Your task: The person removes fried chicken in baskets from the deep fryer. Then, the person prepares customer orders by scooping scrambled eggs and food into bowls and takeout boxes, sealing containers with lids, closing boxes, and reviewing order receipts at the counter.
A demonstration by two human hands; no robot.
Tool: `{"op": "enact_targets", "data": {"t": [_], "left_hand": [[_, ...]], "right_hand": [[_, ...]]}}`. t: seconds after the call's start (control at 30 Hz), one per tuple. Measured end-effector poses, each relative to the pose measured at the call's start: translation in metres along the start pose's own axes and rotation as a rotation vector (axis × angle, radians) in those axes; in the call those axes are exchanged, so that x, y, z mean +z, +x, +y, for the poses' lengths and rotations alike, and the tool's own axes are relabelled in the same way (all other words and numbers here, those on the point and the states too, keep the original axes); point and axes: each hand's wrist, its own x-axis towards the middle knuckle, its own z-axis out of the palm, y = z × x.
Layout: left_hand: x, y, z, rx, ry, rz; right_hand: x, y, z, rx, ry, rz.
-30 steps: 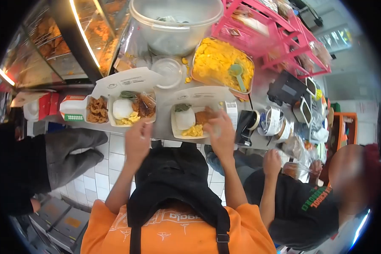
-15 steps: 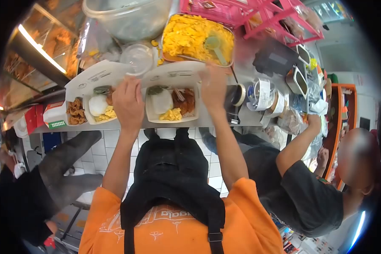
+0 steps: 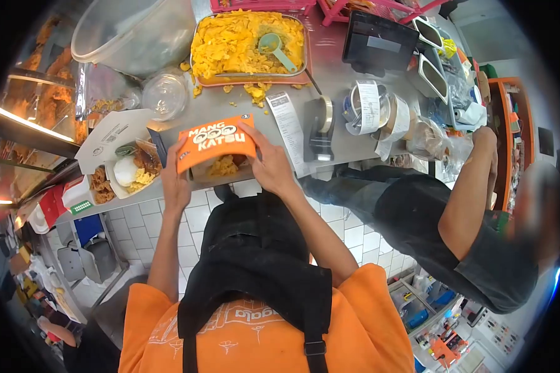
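Both hands hold the meal box (image 3: 216, 142) at the counter's front edge, its orange printed lid folded partway down. Egg (image 3: 224, 166) still shows under the lid's front edge. My left hand (image 3: 175, 177) grips the box's left side, fingers closed on it. On the right side, my right hand (image 3: 269, 163) has its fingers on the lid's corner. An open box (image 3: 126, 166) with rice, egg, greens and fried meat stands to the left. Beyond the held box is a tray of yellow egg (image 3: 230, 46) with a green scoop (image 3: 277, 51) in it.
A receipt (image 3: 285, 127), a tape dispenser (image 3: 322, 127) and labelled round containers (image 3: 368, 107) stand at right. At the back are a clear tub (image 3: 134, 40) and a black device (image 3: 379, 43). A co-worker (image 3: 417, 205) stands at right; another person is at lower left.
The lid of the box between my hands has swung down over the food. The receipt now shows beside it. The view has shifted right, and the co-worker at right has reached forward.
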Motion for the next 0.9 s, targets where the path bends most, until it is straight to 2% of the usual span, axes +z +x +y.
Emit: {"op": "enact_targets", "data": {"t": [0.03, 0.07, 0.13, 0.2, 0.23, 0.27, 0.33, 0.4, 0.47, 0.5, 0.53, 0.57, 0.6, 0.63, 0.67, 0.7, 0.73, 0.8, 0.83, 0.87, 0.9], "left_hand": [[-0.006, 0.004, 0.011, -0.047, 0.027, -0.040], [-0.009, 0.005, 0.015, -0.095, 0.055, -0.077], [-0.014, 0.004, 0.007, -0.110, 0.102, -0.108], [-0.017, -0.004, 0.002, -0.166, 0.113, -0.279], [-0.016, -0.007, 0.000, -0.046, 0.131, -0.325], [-0.015, -0.016, 0.001, -0.044, 0.130, -0.324], [-0.011, -0.030, 0.007, 0.041, 0.310, -0.320], [-0.008, -0.028, -0.001, 0.014, 0.316, -0.342], [-0.003, -0.016, -0.009, 0.314, 0.671, -0.137], [-0.004, -0.010, -0.011, 0.317, 0.669, -0.134], [-0.005, -0.004, -0.009, 0.232, 0.544, -0.185], [-0.005, 0.001, -0.007, 0.147, 0.419, -0.234], [-0.008, 0.005, -0.008, 0.148, 0.416, -0.227], [-0.013, 0.009, -0.012, 0.152, 0.291, -0.101], [-0.017, 0.014, 0.002, 0.151, 0.166, 0.018], [-0.022, 0.018, 0.019, -0.040, 0.151, 0.101], [-0.021, 0.019, 0.023, -0.047, 0.154, 0.101], [-0.027, 0.024, 0.027, -0.096, 0.254, 0.037], [-0.019, 0.014, -0.005, 0.123, 0.236, 0.066], [-0.008, 0.004, -0.027, 0.079, 0.230, 0.070], [0.003, -0.007, -0.040, 0.037, 0.220, 0.074]], "right_hand": [[-0.009, -0.002, -0.026, 0.150, 0.027, -0.032], [-0.007, -0.003, -0.020, 0.151, 0.025, -0.035], [0.003, 0.000, 0.003, -0.060, -0.192, 0.040], [0.006, -0.004, 0.030, -0.125, -0.285, 0.013], [0.003, -0.007, 0.029, -0.181, -0.377, -0.018], [-0.001, -0.012, 0.029, -0.182, -0.380, -0.017], [-0.008, -0.020, 0.021, -0.175, -0.205, -0.109], [-0.009, -0.022, 0.003, -0.211, -0.148, -0.053], [-0.007, -0.020, 0.004, -0.255, -0.093, 0.005], [-0.004, -0.019, 0.016, -0.283, -0.190, 0.002], [-0.003, -0.019, 0.019, -0.308, -0.288, -0.001], [-0.003, -0.018, 0.023, -0.309, -0.292, -0.001], [-0.004, -0.013, 0.027, -0.406, -0.278, 0.067], [-0.004, -0.009, 0.027, -0.500, -0.260, 0.139], [-0.011, 0.000, 0.022, -0.495, -0.257, 0.140], [-0.023, 0.012, 0.018, -0.446, -0.367, 0.169], [-0.033, 0.020, 0.015, -0.403, -0.476, 0.197], [-0.037, 0.029, 0.027, -0.430, -0.468, 0.228], [-0.033, 0.036, 0.034, -0.454, -0.462, 0.266], [-0.022, 0.034, 0.048, -0.476, -0.454, 0.267], [-0.007, 0.021, 0.067, -0.335, -0.273, 0.211]]}}
